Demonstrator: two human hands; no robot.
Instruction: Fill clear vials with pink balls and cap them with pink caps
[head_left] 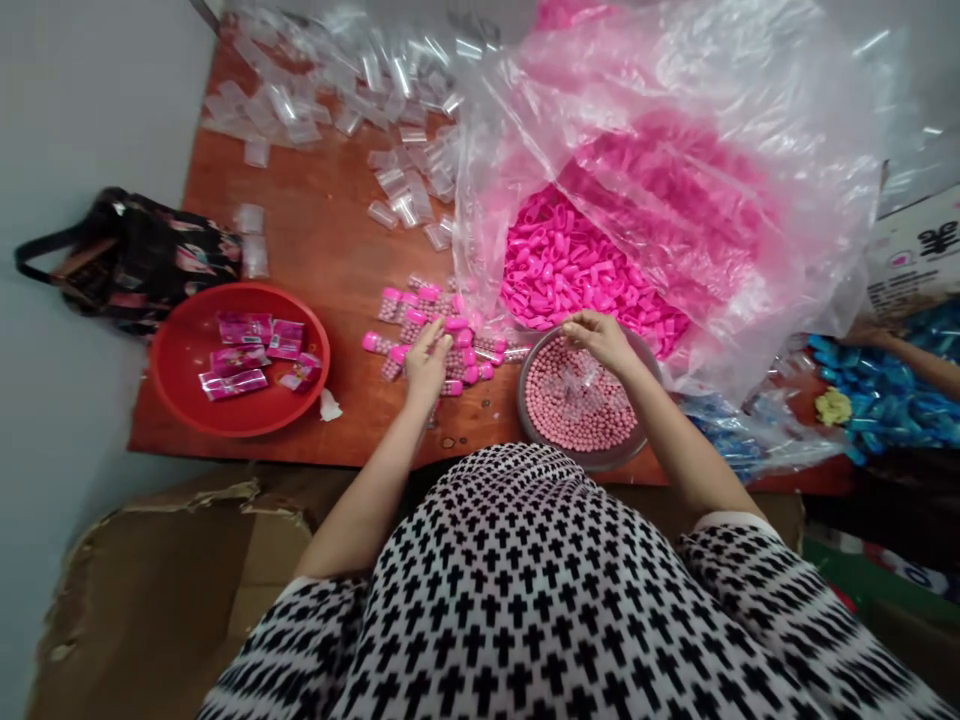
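My left hand is over a loose pile of clear tubes filled with pink beads and closed with bright pink caps. Its thumb and fingers close around a pink-capped tube at the pile's top. Over the back rim of a grey bowl, my right hand is held with its fingers curled together; whatever they pinch is too small to make out. Pink beads fill the bowl, and some clear plastic pieces lie on them.
Behind the bowl, a large clear bag spills pink plastic parts. Empty clear tubes lie farther back. To the left are a red basin with pink packets and a black handbag. Another person's arm reaches over blue parts.
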